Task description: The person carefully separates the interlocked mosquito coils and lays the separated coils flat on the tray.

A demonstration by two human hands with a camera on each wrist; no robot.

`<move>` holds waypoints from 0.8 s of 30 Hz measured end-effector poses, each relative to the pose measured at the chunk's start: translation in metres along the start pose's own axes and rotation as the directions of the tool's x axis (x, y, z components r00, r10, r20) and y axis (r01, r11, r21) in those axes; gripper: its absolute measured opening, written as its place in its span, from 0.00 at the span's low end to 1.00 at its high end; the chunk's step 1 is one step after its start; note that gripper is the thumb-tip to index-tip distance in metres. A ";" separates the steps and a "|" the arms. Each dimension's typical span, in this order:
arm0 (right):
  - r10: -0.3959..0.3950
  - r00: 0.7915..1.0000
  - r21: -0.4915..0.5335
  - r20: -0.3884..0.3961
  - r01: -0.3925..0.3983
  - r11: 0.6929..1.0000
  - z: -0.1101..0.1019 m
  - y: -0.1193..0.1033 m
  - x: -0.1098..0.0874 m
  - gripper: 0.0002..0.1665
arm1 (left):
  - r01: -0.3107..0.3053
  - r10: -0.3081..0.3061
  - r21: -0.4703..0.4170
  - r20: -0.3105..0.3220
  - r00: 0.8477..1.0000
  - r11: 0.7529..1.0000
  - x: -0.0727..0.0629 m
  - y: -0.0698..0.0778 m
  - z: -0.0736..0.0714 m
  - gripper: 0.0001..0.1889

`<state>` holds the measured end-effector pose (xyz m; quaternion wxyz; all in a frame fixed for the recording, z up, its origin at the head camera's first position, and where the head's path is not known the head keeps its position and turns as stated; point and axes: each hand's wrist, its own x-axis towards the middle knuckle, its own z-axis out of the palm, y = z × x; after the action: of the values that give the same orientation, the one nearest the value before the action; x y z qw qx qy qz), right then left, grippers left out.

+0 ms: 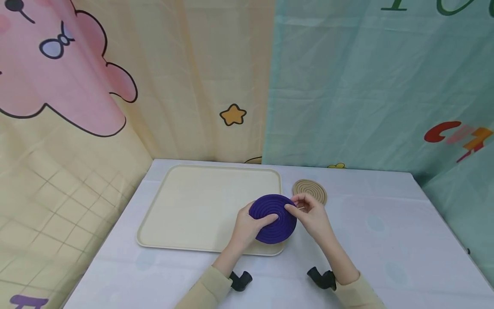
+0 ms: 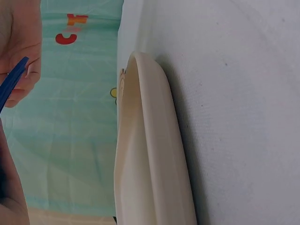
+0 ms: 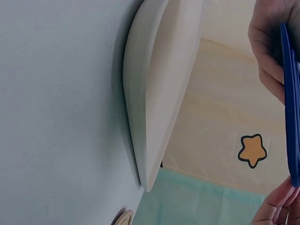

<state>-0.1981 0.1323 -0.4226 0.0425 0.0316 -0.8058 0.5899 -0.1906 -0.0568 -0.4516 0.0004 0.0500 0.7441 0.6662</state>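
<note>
A round purple coaster (image 1: pixel 278 232) with concentric ridges is held up over the right front part of the cream tray (image 1: pixel 185 214). My left hand (image 1: pixel 245 225) grips it from the left, thumb lying across its ridged face and fingers hidden behind. On the other side, my right hand (image 1: pixel 314 216) pinches the upper right rim between thumb and fingers. Both wrist views show the coaster (image 3: pixel 291 117) nearly edge-on, raised above the tray. Just beyond the right hand lies a beige ringed coaster (image 1: pixel 310 189), flat on the table and partly covered by that hand.
The tray's raised rim (image 2: pixel 161 140) runs beneath the hands. A white cloth covers the table (image 1: pixel 386 240). Behind it hang a cream curtain (image 1: pixel 193 86) and a green one (image 1: pixel 366 86). Black straps or mounts (image 1: pixel 241 281) sit at both wrists.
</note>
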 end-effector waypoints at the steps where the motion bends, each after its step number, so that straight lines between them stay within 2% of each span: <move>1: 0.005 1.000 -0.004 -0.002 -0.005 1.000 0.000 0.000 0.000 0.15 | 0.002 -0.002 0.000 -0.003 1.000 1.000 0.000 0.000 0.000 0.28; 4: 0.030 0.999 0.006 -0.021 -0.030 1.000 0.002 0.002 0.000 0.14 | 0.018 -0.019 -0.006 -0.027 0.999 1.000 0.000 0.001 0.000 0.28; 7: 0.069 0.997 0.041 -0.037 -0.068 0.997 0.005 0.004 -0.002 0.13 | 0.048 -0.051 -0.041 -0.080 0.995 0.998 0.000 0.001 -0.001 0.26; 10: 0.109 0.994 0.055 -0.028 -0.108 0.993 0.010 0.006 -0.004 0.13 | 0.083 -0.101 -0.120 -0.153 0.983 0.989 0.002 0.002 -0.001 0.25; 14: 0.135 0.991 -0.038 0.022 -0.134 0.990 0.016 0.009 -0.007 0.12 | 0.097 -0.144 -0.200 -0.233 0.962 0.975 0.002 0.001 0.000 0.27; 17: 0.134 0.990 -0.119 0.046 -0.128 0.985 0.018 0.010 -0.009 0.12 | 0.084 -0.129 -0.194 -0.231 0.964 0.977 0.002 0.000 0.000 0.29; 19: 0.130 0.990 -0.151 0.045 -0.122 0.981 0.018 0.010 -0.009 0.12 | 0.068 -0.105 -0.181 -0.203 0.974 0.981 0.002 -0.001 -0.001 0.27; 24: 0.097 0.995 -0.201 0.039 -0.087 0.976 0.013 0.008 -0.009 0.11 | 0.008 -0.020 -0.078 -0.154 0.988 0.997 0.000 -0.001 -0.005 0.24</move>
<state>-0.1904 0.1222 -0.4353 -0.0016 0.0042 -0.8622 0.5066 -0.1914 -0.0617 -0.4521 -0.0506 -0.0070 0.7158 0.6964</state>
